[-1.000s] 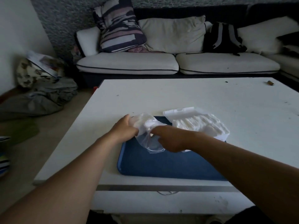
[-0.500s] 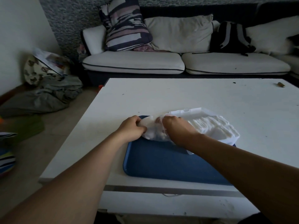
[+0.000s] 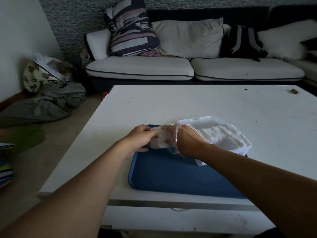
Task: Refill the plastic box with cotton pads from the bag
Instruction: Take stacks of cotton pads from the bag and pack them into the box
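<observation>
Head view: left hand (image 3: 140,139) pinches the clear bag (image 3: 161,140) of cotton pads (image 3: 158,143) over the blue tray (image 3: 180,176) on the tabletop (image 3: 188,103); right hand (image 3: 187,141) reaches inside it, fingers hidden, beside the pad-filled plastic box (image 3: 223,134).

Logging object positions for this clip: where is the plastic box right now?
In the head view the plastic box sits right of centre on the far right part of the blue tray, lid open, just right of the right hand reaching into the bag.
</observation>
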Demonstrator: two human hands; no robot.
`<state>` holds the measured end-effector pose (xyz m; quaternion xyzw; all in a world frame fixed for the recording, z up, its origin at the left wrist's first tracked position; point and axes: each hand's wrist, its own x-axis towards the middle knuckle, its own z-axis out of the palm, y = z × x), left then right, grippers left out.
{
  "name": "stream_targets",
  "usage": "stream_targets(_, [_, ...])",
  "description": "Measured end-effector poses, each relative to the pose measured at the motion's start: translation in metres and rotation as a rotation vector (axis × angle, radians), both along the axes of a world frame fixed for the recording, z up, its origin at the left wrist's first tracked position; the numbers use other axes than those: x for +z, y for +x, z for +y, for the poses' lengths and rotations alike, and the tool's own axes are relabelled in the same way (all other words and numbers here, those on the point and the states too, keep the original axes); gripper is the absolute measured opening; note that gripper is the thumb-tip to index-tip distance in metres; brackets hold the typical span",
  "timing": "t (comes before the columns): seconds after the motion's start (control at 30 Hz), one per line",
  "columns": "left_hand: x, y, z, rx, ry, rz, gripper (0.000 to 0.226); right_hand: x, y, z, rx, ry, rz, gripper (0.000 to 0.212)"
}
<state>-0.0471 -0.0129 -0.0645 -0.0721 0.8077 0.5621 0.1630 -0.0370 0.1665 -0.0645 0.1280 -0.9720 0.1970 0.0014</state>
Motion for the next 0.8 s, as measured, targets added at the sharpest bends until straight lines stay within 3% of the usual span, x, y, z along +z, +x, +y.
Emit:
stream_targets(0.07, [0.003,0.0,0.002,0.01,0.095,-0.029,0.025,-0.002,-0.003,0.007,0.058,0.035,0.004,0.068])
stream_targets(0.13, [0.006,0.001,0.004,0.018,0.192,-0.066,0.028,-0.004,-0.005,0.009,0.093,0.076,0.022,0.073])
stream_targets(0.33, [0.007,0.002,0.012,0.035,0.264,-0.107,0.028,0.009,-0.01,0.005,0.05,0.045,-0.085,0.07])
stream_targets(0.47, [0.004,0.002,0.017,0.073,0.233,-0.104,0.023,0.015,-0.007,0.003,0.028,0.101,-0.15,0.052])
stream_targets(0.67, [0.001,0.0,0.018,0.146,0.27,-0.088,0.019,0.009,-0.001,0.006,-0.054,-0.121,-0.162,0.057])
stream_targets(0.8, [-0.001,-0.004,0.025,0.216,0.266,-0.027,0.019,0.021,0.009,0.005,0.019,-0.095,-0.195,0.024])
